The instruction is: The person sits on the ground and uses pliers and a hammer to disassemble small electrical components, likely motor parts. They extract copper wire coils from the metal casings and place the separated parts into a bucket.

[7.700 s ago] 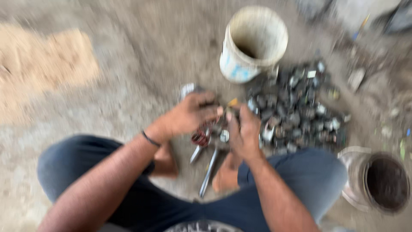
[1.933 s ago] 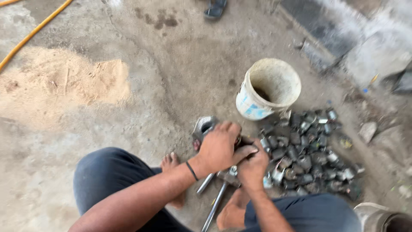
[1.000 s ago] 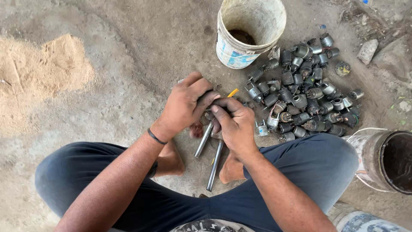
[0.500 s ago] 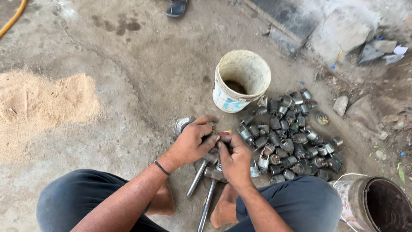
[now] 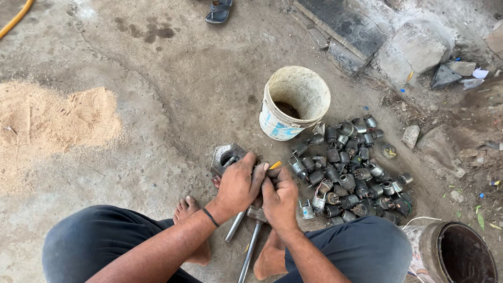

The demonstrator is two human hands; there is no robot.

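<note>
Both hands, the left hand [image 5: 240,184] and right hand [image 5: 280,197], are clenched together over a small part (hidden by the fingers) above a hexagonal metal block [image 5: 226,157] on the floor [image 5: 173,94], beside a pile of small motors [image 5: 351,173] and a white bucket [image 5: 294,105].

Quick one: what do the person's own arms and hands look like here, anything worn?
Both arms are bare to above the elbow, no sleeves in view. The left hand has a thin dark band round its wrist. The right hand has nothing on its wrist. No gloves; no rings that I can make out.
</note>
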